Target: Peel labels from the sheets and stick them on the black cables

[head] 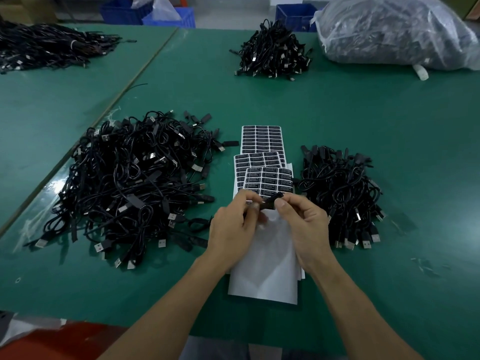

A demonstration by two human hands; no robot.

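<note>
Toward the left edge of the green worktop [363,113] lies a large heap of cables [135,183], loosely tangled, with plug ends sticking out on all sides. Just right of it, near the front edge, the left hand [233,224] is raised over the paper with its fingers curled in, pinching the left end of a black cable [270,202] between thumb and fingertips. The short block-like stretch of cable bridges the gap between the two hands. Its long axis runs roughly side to side, with the right end tilted a little upward and away. Whether a label is already on it cannot be told, as the fingers cover much of it. Beyond it toward the far edge, the label sheets [262,141] overlap in a fan, and a bare white backing sheet [267,268] lies below the wrists. The right hand [304,224] meets the cable from the other side, thumb and forefinger closed on its right end and the other fingers loosely bent. Both hands are equally near, so the likely next step, smoothing a label along that axis, could fall to either thumb. Farther right, well apart from the sheets, sits a smaller heap of cables [340,188].
</note>
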